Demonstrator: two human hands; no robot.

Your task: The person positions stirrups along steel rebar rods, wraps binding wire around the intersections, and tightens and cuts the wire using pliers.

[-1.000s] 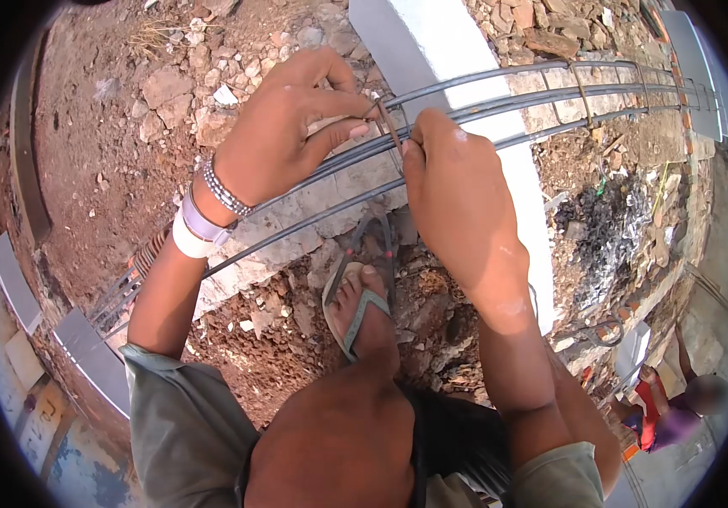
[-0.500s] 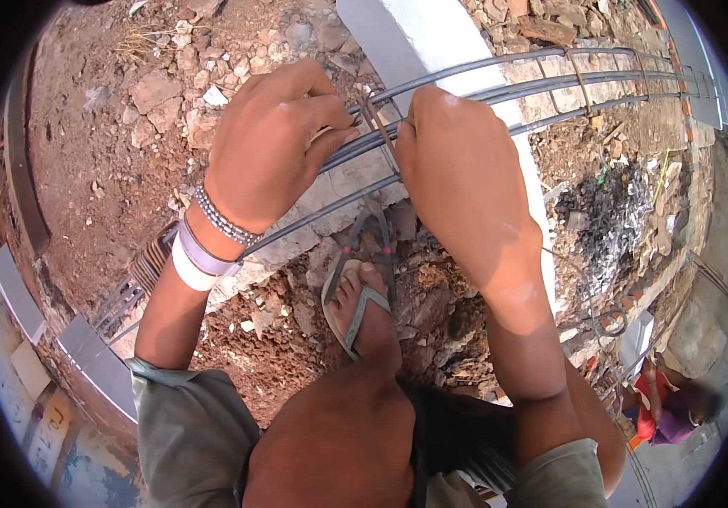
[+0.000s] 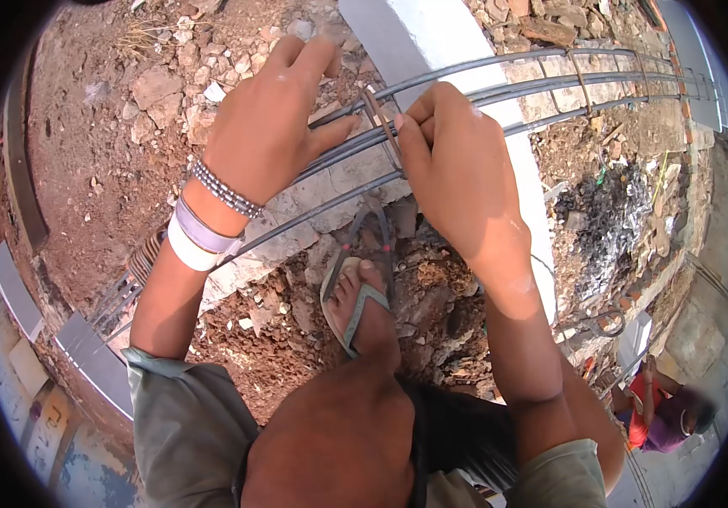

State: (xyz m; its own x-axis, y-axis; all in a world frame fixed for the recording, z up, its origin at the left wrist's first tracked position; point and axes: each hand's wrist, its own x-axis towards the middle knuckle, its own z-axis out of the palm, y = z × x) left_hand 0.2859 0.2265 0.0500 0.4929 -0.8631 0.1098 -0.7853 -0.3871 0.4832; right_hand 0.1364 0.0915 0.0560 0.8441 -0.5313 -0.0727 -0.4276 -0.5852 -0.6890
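Long steel bars [image 3: 542, 85] run across the upper view, tied crosswise by thin metal stirrups [image 3: 581, 83]. Between my hands, a brownish stirrup [image 3: 381, 125] stands around the bars, slightly tilted. My left hand [image 3: 266, 127] is just left of it, fingers spread, thumb near the bars, nothing visible in its grasp. My right hand [image 3: 464, 173] is on the stirrup's right side, thumb and index finger pinched together beside it; what they hold is too small to make out.
A white-topped beam [image 3: 457, 42] passes under the bars. Several stacked stirrups [image 3: 145, 261] lie beyond my left wrist. Rubble and ash [image 3: 609, 216] cover the ground at right. Another person [image 3: 664, 411] is at lower right. My sandalled foot [image 3: 362, 309] is below the bars.
My left hand has come away from the stirrup and its fingers have opened, after being closed beside it. My right hand stays pinched near the stirrup, turned slightly.
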